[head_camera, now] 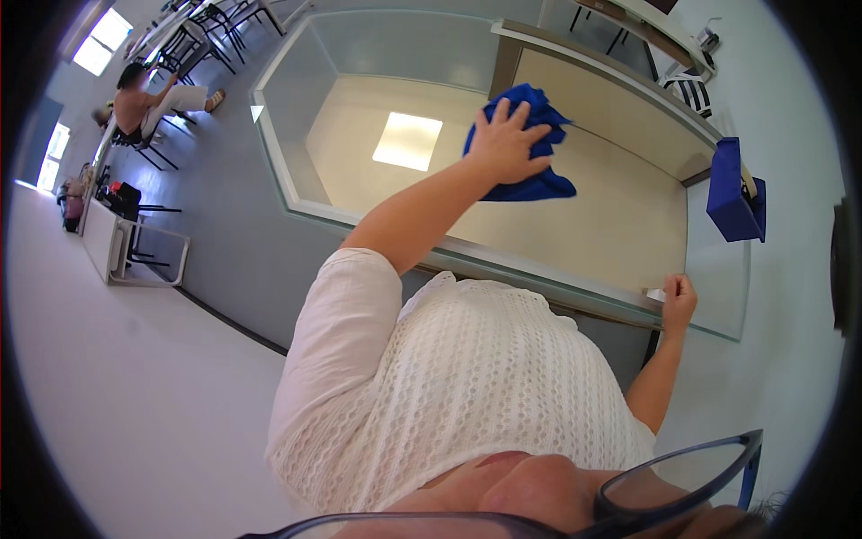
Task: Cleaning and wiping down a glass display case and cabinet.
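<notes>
My left hand [508, 145] is spread, palm down, on a crumpled blue cloth [532, 188]. The cloth lies over a glass-walled display counter [404, 60] and appears to rest on its glass top. At the counter's near right corner, my right hand [680, 296] is curled into a loose fist by the glass edge. Beside its fingers is a small white block [654, 294]. I see nothing held in that fist, though its inside is hidden. A pale inner floor [606, 229] shows through the glass, along with a bright square reflection [407, 141].
A blue box-like bag [727, 192] is at the counter's right end, near the wall. Across the grey floor [222, 168] at left, a person [145, 104] sits on a chair. Several dark chairs [195, 50] stand beyond. A white desk [660, 30] is at the far right.
</notes>
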